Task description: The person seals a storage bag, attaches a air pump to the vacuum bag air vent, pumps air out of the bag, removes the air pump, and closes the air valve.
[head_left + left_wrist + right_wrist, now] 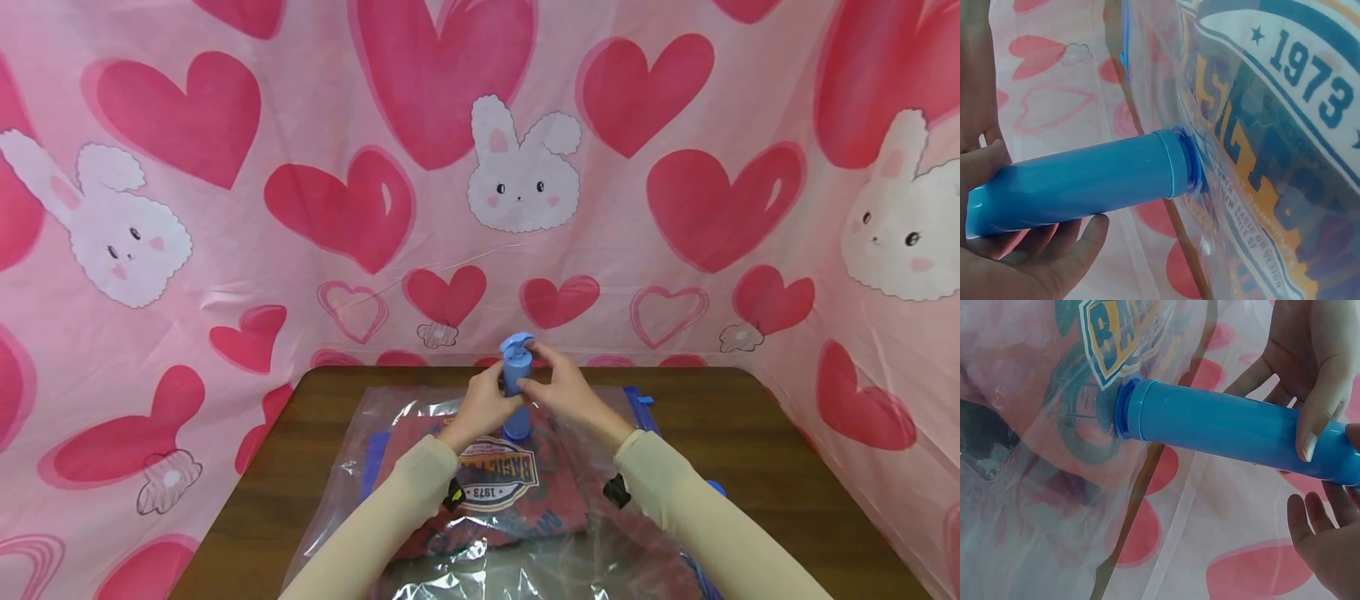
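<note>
Item: blue cylinder (1091, 181), prob. a hand pump. Loc.: I find it standing approx. vert. on the clear bag (487, 575), its foot (1169, 164) at a blue ring (1192, 159). A red garment (558, 475) lies flat inside the bag; bag is on the wood table (270, 483).

Handling (my est.): light, prob. hollow plastic. Barrel (1222, 425) looks stiff, shouldn't dent under a normal grip. Finish smooth, so mod. slip risk w/ damp fingers. Not esp. fragile; the tilted cap (516, 342) up top looks the weakest pt., and I'd avoid side load there. Bag film is prob. thin and slick; foot could skid or lift if the barrel leans. Rec. hold: upper barrel w/ one hand to keep it plumb, other hand at the cap.

Hands: L hand (483, 404) grips the upper barrel, thumb across the near side, fingers round the back. R hand (566, 392) holds the top end, thumb on barrel, index at the cap; its other fingers curl loosely, exact contact can't be confirmed. Both forearms (390, 517) reach fwd. and converge at the cylinder, hands raised over the bag.
</note>
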`<state>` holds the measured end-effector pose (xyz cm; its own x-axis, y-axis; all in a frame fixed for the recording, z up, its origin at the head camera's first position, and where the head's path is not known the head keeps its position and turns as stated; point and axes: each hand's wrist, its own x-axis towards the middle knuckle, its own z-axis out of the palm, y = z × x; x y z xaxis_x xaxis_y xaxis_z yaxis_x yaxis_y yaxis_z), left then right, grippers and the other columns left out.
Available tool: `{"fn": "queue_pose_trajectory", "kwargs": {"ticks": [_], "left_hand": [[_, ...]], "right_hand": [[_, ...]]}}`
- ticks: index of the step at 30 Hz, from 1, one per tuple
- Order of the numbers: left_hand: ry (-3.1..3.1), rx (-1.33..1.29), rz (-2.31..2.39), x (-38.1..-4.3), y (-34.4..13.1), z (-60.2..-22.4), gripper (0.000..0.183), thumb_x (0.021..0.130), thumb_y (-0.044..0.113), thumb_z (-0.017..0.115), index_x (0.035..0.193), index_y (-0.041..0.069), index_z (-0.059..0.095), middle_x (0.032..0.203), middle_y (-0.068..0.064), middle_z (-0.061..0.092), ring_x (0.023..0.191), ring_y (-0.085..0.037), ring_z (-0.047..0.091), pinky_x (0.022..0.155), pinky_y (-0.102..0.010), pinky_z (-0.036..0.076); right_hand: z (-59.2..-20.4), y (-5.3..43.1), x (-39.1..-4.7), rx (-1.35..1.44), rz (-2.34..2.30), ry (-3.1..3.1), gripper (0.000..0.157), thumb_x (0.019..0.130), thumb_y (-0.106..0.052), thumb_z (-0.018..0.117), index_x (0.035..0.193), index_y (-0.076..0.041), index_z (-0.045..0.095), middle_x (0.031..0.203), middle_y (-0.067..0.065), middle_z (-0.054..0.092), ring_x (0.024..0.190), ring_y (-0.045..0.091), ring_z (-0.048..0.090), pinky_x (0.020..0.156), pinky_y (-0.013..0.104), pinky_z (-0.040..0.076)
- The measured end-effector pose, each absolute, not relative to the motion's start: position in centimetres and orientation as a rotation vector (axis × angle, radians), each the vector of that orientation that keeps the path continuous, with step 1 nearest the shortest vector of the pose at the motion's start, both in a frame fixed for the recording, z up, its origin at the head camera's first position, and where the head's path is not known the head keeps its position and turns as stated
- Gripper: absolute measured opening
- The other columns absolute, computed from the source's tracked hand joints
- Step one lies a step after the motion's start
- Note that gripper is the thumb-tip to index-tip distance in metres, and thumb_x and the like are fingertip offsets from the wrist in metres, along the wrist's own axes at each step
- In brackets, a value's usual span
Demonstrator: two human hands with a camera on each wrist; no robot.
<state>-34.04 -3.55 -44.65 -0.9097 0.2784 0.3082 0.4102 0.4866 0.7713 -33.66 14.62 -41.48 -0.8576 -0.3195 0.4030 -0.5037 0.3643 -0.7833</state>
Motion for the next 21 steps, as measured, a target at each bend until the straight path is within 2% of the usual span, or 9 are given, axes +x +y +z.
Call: {"fn": "queue_pose_trajectory", "kwargs": {"ticks": [8, 13, 17, 21], "left_hand": [[-2.583, -0.601, -1.405, -33.88, -3.5, -44.52, 0.048, 0.088, 0.02, 0.082, 0.131, 0.007, 0.067, 0.117, -0.012, 0.075, 0.104, -0.028, 0.073, 0.087, -0.045, 0.06], [-2.587, -0.596, -1.421, -33.74, -3.48, -44.52, 0.045, 0.089, 0.022, 0.082, 0.129, 0.008, 0.068, 0.116, -0.01, 0.075, 0.104, -0.027, 0.073, 0.087, -0.045, 0.06], [-2.581, -0.605, -1.419, -33.82, -3.47, -44.57, 0.042, 0.089, 0.021, 0.082, 0.126, 0.008, 0.068, 0.115, -0.009, 0.075, 0.103, -0.026, 0.073, 0.088, -0.044, 0.06], [-2.576, -0.592, -1.409, -33.93, -3.48, -44.59, 0.041, 0.088, 0.02, 0.082, 0.125, 0.007, 0.068, 0.114, -0.01, 0.075, 0.103, -0.026, 0.073, 0.088, -0.044, 0.059]], "right_hand": [[-41.75, 14.37, -33.75, 0.757, 1.447, -2.441, 0.063, 0.089, -0.016, 0.086, 0.146, -0.005, 0.06, 0.134, 0.014, 0.062, 0.124, 0.033, 0.058, 0.105, 0.058, 0.047], [-41.87, 14.27, -33.59, 0.692, 1.46, -2.471, 0.064, 0.088, -0.023, 0.088, 0.144, -0.008, 0.06, 0.126, 0.011, 0.062, 0.116, 0.03, 0.059, 0.095, 0.056, 0.053], [-41.78, 14.26, -33.5, 0.692, 1.526, -2.477, 0.072, 0.09, -0.024, 0.087, 0.15, -0.008, 0.051, 0.134, 0.014, 0.062, 0.121, 0.033, 0.063, 0.098, 0.057, 0.054], [-41.63, 14.39, -33.43, 0.757, 1.559, -2.447, 0.074, 0.091, -0.017, 0.084, 0.155, -0.006, 0.047, 0.145, 0.019, 0.058, 0.134, 0.04, 0.055, 0.109, 0.063, 0.044]]}}
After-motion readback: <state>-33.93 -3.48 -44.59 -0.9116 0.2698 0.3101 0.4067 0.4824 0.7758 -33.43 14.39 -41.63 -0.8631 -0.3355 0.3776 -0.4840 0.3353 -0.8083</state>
